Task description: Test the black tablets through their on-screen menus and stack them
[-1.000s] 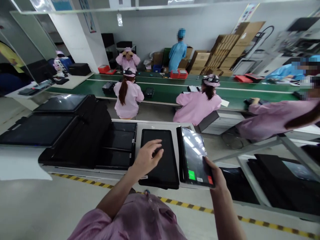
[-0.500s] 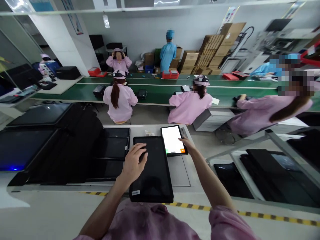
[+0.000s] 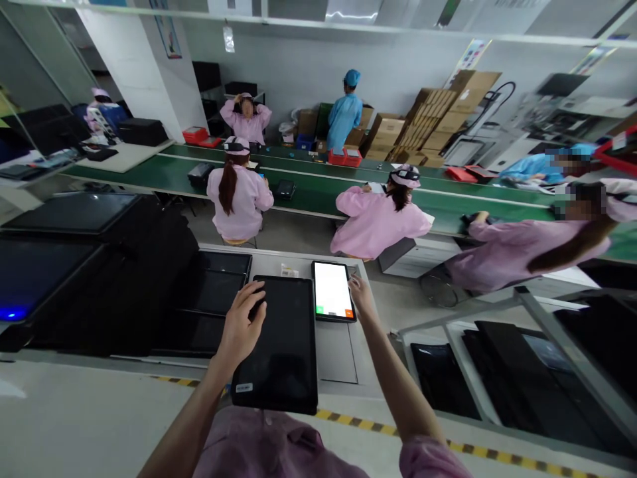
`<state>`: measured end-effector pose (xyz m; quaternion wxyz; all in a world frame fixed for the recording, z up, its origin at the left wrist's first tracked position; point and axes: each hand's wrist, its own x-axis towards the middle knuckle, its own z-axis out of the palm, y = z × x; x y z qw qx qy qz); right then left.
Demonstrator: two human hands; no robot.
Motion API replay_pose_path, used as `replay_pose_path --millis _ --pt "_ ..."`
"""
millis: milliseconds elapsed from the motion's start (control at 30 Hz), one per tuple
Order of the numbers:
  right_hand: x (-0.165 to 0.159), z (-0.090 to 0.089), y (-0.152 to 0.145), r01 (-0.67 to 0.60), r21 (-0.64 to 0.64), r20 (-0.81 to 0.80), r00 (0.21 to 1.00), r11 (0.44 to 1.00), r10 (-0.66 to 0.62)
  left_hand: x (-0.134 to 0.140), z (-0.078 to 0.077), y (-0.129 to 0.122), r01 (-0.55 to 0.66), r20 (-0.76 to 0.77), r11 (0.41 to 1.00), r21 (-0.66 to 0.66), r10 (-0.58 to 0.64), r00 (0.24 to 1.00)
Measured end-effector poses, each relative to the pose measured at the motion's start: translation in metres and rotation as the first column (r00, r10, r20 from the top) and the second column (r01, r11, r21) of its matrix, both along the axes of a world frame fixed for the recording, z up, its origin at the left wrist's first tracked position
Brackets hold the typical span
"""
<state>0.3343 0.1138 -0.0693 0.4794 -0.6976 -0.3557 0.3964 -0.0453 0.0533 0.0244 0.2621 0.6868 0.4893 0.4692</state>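
A large black tablet lies flat in front of me, its screen dark, with a small white label at its lower left corner. Over its upper left side rests my left hand, fingers loosely bent and apart, holding nothing. To the right, a smaller tablet shows a bright white screen with a green patch and an orange patch along the bottom. My right hand is at this tablet's right edge, its fingers slightly bent and not closed round anything. Whether the fingertips touch the edge is hard to tell.
Several dark panels lie to the left on the grey bench. A metal rack with black panels stands at the right. Beyond are a green work line and several seated people in pink. Cartons are stacked by the wall.
My right hand has drawn back from the lit screen to the tablet's right edge. My left hand stays over the large tablet. The whole view has shifted slightly.
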Motion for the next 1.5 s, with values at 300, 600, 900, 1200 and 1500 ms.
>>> replay_pose_path --millis 300,600,900,1200,1500 --pt "-0.158 0.082 -0.118 -0.313 0.372 0.111 0.950 0.874 0.293 0.000 -0.024 0.010 -0.031 0.233 0.936 -0.351 0.120 0.965" --pt "-0.167 0.071 -0.099 -0.220 0.382 0.235 0.962 0.898 0.137 -0.004 -0.036 0.029 0.105 0.357 0.930 -0.352 0.029 0.934" --pt "-0.162 0.063 -0.094 -0.141 0.437 0.162 0.984 0.888 0.076 -0.007 -0.047 0.042 0.169 0.423 0.942 -0.290 -0.032 0.905" --pt "-0.167 0.067 -0.093 -0.094 0.432 0.154 0.988 0.897 0.030 -0.007 -0.038 0.038 0.158 0.476 0.928 -0.336 0.023 0.879" --pt "-0.173 0.076 -0.096 -0.091 0.458 0.106 0.993 0.884 0.048 -0.007 -0.024 0.031 0.075 0.484 0.914 -0.399 0.140 0.864"
